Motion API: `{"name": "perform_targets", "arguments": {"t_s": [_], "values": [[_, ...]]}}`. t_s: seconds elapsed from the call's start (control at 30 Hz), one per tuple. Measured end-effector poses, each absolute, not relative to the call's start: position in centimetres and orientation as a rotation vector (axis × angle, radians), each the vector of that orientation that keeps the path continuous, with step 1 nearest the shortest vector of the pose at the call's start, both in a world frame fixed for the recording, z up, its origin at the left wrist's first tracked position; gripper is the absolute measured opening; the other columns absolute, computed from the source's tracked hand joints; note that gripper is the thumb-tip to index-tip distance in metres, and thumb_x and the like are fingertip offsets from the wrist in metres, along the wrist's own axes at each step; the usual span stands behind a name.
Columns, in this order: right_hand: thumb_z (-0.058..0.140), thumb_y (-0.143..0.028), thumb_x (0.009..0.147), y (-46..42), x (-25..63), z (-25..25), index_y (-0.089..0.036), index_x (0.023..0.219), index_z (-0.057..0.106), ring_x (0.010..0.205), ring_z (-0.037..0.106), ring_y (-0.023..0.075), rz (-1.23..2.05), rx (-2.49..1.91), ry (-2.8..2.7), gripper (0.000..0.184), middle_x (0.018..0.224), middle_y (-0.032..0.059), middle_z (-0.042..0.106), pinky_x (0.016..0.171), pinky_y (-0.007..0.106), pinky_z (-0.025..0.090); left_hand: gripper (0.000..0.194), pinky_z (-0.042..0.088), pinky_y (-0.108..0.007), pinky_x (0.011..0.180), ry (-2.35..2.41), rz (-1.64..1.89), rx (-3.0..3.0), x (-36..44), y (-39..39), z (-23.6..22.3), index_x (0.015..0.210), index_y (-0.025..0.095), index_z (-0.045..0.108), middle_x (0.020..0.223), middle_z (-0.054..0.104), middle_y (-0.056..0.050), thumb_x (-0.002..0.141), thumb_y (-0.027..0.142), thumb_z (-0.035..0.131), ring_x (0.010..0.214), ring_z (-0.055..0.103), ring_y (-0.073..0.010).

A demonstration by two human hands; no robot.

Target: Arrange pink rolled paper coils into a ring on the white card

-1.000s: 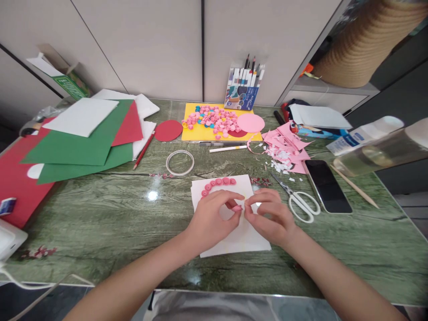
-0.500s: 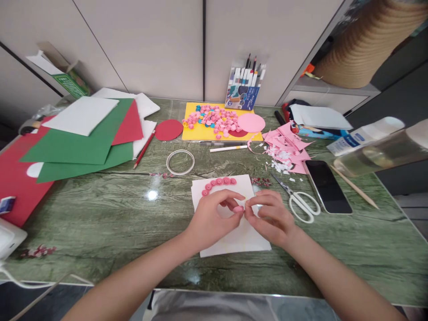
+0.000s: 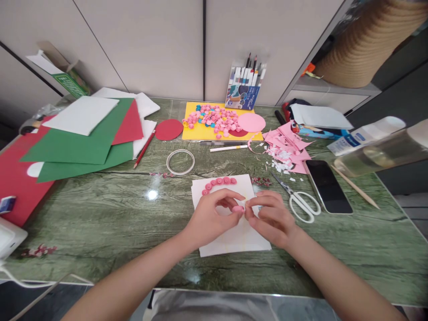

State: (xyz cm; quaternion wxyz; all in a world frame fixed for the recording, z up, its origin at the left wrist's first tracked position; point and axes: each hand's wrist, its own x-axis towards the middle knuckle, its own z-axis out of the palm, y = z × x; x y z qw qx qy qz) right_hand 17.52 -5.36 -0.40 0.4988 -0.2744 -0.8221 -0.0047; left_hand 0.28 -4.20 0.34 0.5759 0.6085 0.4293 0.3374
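A white sheet of paper (image 3: 247,238) lies on the green marble table (image 3: 110,223), with a curved row of pink paper rolls (image 3: 219,182) stuck along its top. Over the sheet, my left hand (image 3: 209,219) pinches a small pink paper roll (image 3: 238,208) between thumb and fingers. My right hand (image 3: 272,218) meets it fingertip to fingertip, its fingers pinched at the same roll.
White-handled scissors (image 3: 299,200) and a black phone (image 3: 327,186) lie right of the sheet. A tape ring (image 3: 180,162), a yellow sheet with loose pink rolls (image 3: 216,119), pink scraps (image 3: 287,147), a marker pack (image 3: 243,87) and green and red card (image 3: 83,142) lie beyond.
Both hands stay together over the sheet; the fingers have only shifted slightly around the pink roll.
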Motion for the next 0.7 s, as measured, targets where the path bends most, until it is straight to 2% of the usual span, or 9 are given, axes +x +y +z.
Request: {"name": "perform_targets", "arguments": {"t_s": [0.3, 0.5, 0.7], "values": [[0.062, -0.005, 0.069, -5.38, 17.49, -0.5, -0.024, 0.079, 0.053, 0.072, 0.061, 0.0145, -0.032, -0.625, -1.992, 0.023, 0.067, -0.0037, 0.055, 0.072, 0.035, 0.051, 0.013, 0.052, -0.028, 0.071, 0.933, 0.758, 1.264, 0.21, -3.88, 0.65, 0.083, 0.017, 0.065, 0.082, 0.067, -0.004, 0.071, 0.02, 0.063, 0.074, 0.061, -0.0132], [0.062, -0.005, 0.069, -5.41, 17.5, -0.45, -0.023, 0.079, 0.053, 0.071, 0.062, 0.0147, -0.053, -0.609, -1.992, 0.022, 0.068, -0.0028, 0.055, 0.069, 0.034, 0.051, 0.011, 0.048, -0.022, 0.053, 0.891, 0.716, 1.151, -0.03, -3.68, 0.82, 0.082, 0.018, 0.066, 0.077, 0.067, -0.002, 0.072, 0.023, 0.065, 0.065, 0.059, -0.0113], [0.061, -0.004, 0.07, -5.42, 17.46, -0.21, -0.021, 0.075, 0.053, 0.073, 0.061, 0.0145, -0.057, -0.584, -2.001, 0.019, 0.069, -0.0018, 0.052, 0.069, 0.034, 0.051, 0.012, 0.045, -0.022, 0.052, 0.868, 0.712, 1.101, -0.13, -3.7, 0.67, 0.083, 0.019, 0.067, 0.073, 0.066, -0.001, 0.072, 0.024, 0.066, 0.063, 0.057, -0.0107]]}}
